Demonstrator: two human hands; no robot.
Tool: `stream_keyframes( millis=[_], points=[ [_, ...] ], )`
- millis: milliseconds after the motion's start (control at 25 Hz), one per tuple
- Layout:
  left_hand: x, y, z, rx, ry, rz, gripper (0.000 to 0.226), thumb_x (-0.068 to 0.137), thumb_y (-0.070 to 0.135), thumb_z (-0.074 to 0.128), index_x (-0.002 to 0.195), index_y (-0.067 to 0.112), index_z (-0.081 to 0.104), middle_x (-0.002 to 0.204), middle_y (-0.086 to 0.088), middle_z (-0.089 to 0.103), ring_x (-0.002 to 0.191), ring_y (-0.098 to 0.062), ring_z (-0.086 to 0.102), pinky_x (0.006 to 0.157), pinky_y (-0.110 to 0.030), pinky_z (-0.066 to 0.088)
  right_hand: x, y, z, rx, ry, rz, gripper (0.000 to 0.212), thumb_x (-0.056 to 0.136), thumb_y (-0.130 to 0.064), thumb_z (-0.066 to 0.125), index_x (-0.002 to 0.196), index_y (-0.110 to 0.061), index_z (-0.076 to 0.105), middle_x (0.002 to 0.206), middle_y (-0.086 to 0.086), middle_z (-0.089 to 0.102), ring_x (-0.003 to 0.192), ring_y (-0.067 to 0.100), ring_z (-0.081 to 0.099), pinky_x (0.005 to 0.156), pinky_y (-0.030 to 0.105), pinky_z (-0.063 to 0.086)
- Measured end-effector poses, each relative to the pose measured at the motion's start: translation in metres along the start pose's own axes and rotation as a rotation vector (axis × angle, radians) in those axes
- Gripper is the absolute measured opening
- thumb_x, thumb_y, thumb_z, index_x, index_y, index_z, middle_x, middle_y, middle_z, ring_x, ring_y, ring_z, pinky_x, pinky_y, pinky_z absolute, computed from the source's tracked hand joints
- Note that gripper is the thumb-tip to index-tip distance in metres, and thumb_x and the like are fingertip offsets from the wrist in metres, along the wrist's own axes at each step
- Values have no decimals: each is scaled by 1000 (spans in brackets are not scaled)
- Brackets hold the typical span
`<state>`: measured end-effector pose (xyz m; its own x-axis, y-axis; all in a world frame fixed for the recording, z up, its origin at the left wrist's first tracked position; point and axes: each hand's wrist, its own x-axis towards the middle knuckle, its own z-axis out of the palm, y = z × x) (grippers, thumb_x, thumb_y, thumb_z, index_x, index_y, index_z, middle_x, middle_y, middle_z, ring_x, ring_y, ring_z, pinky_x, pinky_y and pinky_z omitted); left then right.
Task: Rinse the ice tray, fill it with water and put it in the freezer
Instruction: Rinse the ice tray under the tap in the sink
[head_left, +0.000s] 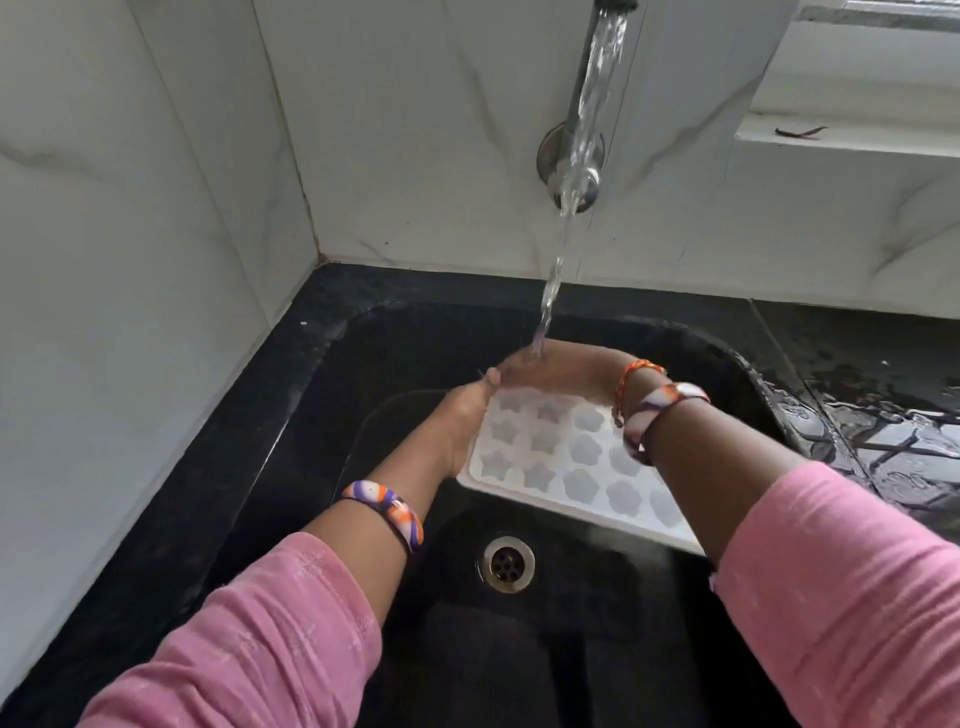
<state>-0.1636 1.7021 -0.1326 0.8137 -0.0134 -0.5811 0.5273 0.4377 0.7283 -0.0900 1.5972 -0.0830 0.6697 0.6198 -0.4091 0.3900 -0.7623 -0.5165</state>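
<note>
A white ice tray (576, 467) with star- and flower-shaped cells is held tilted over the black sink (311, 395). My left hand (462, 421) grips the tray's left edge, thumb on top. My right hand (561, 371) lies flat across the tray's far end, back up, fingers reaching left towards the left thumb. Water (566, 208) runs from the wall tap (571, 156) and lands on the back of my right hand. The tray's right end is hidden under my right forearm.
The sink's drain (506, 564) lies below the tray. A wet black counter (883, 395) runs to the right of the sink. White marble-look walls close in on the left and behind, and a window ledge (852, 135) sits at the top right.
</note>
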Motion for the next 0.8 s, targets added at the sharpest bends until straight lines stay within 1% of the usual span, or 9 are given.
stream_keyframes(
  millis=[80, 160, 280, 320, 480, 560, 640, 720, 800],
  points=[
    [-5, -8, -9, 61, 1, -37, 47, 98, 44, 35, 103, 8, 63, 84, -15, 68, 73, -29, 65, 62, -34, 55, -3, 9, 14, -44, -92, 6, 26, 89, -31, 59, 111, -19, 66, 102, 1, 68, 94, 17, 64, 91, 33, 52],
    [-11, -15, -17, 88, -10, -20, 45, 97, 42, 39, 97, 5, 65, 85, -15, 66, 71, -26, 65, 64, -34, 55, -5, 12, 24, 37, -85, 43, 20, 87, -25, 60, 104, -17, 67, 94, 1, 68, 85, 17, 65, 82, 30, 55],
    [-18, -16, -20, 108, 10, 99, 32, 94, 30, 53, 91, 2, 67, 82, -14, 70, 70, -24, 68, 71, -35, 55, 0, 10, 38, 97, 156, 58, 13, 89, -24, 55, 88, -14, 63, 79, 4, 63, 64, 14, 59, 57, 23, 52],
    [-20, -15, -21, 118, 40, 152, 27, 92, 26, 56, 93, 0, 66, 83, -14, 69, 71, -25, 67, 73, -35, 54, 1, 6, 42, 120, 221, 54, 14, 88, -25, 55, 84, -14, 63, 77, 4, 62, 63, 15, 58, 56, 25, 51],
    [-28, -23, -36, 88, 172, 265, 13, 90, 19, 60, 93, 7, 64, 86, -13, 67, 77, -25, 63, 73, -34, 53, 1, -1, 52, 78, 371, 140, 18, 89, -31, 53, 84, -17, 62, 85, 3, 65, 82, 26, 65, 80, 41, 56],
    [-35, -34, -38, 8, 178, 233, 18, 92, 28, 56, 100, 14, 62, 90, -9, 68, 81, -24, 65, 72, -37, 55, -4, 3, 48, 381, 501, 247, 21, 91, -30, 51, 96, -15, 64, 88, 7, 63, 83, 29, 64, 79, 41, 55],
    [-42, -51, -27, -98, 121, 208, 37, 95, 44, 43, 111, 16, 62, 97, -8, 71, 86, -22, 67, 73, -35, 55, -11, 5, 52, 628, 549, 292, 22, 92, -29, 49, 96, -12, 63, 84, 9, 60, 71, 25, 60, 64, 33, 52],
    [-43, -65, -15, -177, 176, 228, 54, 95, 53, 34, 116, 12, 62, 105, -11, 71, 92, -25, 68, 74, -35, 55, -17, 7, 62, 784, 489, 271, 17, 92, -23, 48, 94, -10, 59, 78, 7, 58, 60, 19, 55, 54, 26, 46],
    [-44, -71, -13, -163, 340, 271, 54, 96, 53, 34, 112, 10, 63, 102, -12, 70, 89, -26, 67, 74, -35, 55, -27, 2, 68, 764, 360, 231, 15, 92, -18, 49, 98, -9, 59, 81, 8, 61, 62, 17, 57, 51, 21, 50]
  ],
)
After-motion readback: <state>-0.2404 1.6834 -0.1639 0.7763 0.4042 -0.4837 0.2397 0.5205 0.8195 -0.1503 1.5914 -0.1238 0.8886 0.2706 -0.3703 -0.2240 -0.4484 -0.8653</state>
